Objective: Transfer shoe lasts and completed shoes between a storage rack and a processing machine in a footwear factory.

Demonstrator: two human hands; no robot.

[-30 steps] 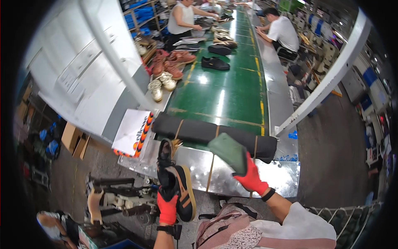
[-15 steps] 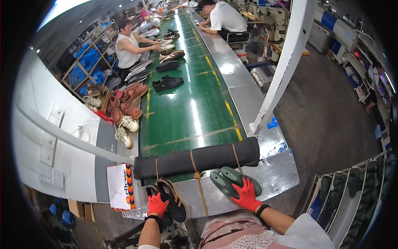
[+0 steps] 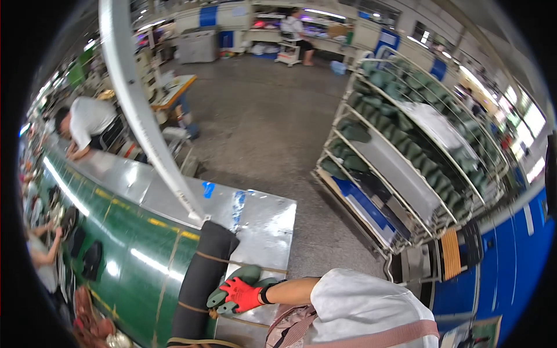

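Note:
My right hand (image 3: 242,294), in a red glove with a dark wristband, is closed over a pair of green shoe lasts (image 3: 249,272). The lasts lie on the metal end of the work line, against the black padded roll (image 3: 203,272); the glove hides their middle. Brown cords are tied round the roll. My left hand is out of the picture. Beyond the roll runs the green conveyor belt (image 3: 142,275), with a dark shoe (image 3: 92,259) and other footwear on it.
To the right stands a wire rack (image 3: 400,174) with shelves of green lasts. A white post (image 3: 136,116) rises from the metal ledge (image 3: 270,223). A person in white (image 3: 96,122) leans over the line at left; reddish-brown shoes (image 3: 87,316) lie at lower left.
My view has swung far to the right, bringing the whole rack in. The left hand and the dark shoes it was touching have left the picture. My right hand still grips the lasts.

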